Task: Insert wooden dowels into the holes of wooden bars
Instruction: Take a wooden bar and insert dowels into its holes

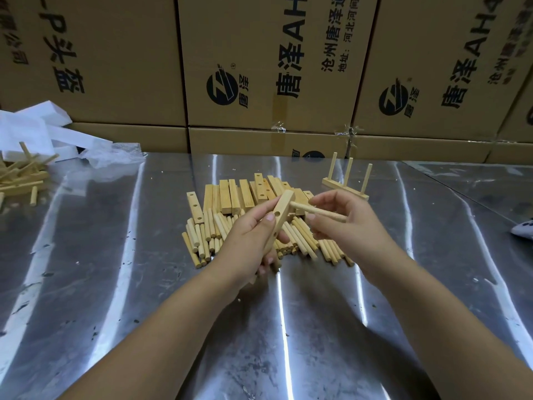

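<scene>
**Hand state.** The left hand (253, 236) grips 1 wooden bar (281, 216), thumb laid across the face that shows 2 holes. The bar is tilted and held above the steel table (115, 269). The right hand (343, 223) pinches 1 dowel (320, 212) between thumb and fingers. The dowel's left tip meets the bar's right side near its upper end.

**Faults to expect.**
1. Jamming: if the dowel meets the hole off-axis, it likely binds or scrapes the rim.
2. Twisting: the grip sits on the bar's lower part, so a push at the upper end can lever the bar round in the hand.
3. Scatter: the loose dowels (202, 241) lie directly beneath the hands, and a dropped part would probably send them rolling.
4. Toppling: the finished piece (346, 184), with 3 upright dowels, stands just beyond the right hand, and a wide withdrawal could tip it.

**Not visible.**
- The receiving hole is hidden, so seating depth cannot be told.
- The bar's lower end and the left fingers are covered.
- The stack of bars (230, 197) is partly masked by the hands.
- The heap of pieces (20, 176) at far left is cut off by the frame edge.
- A pale object (523, 233) at the right edge is cut off and unidentifiable.
- The cartons (259, 53) behind are cropped.
</scene>
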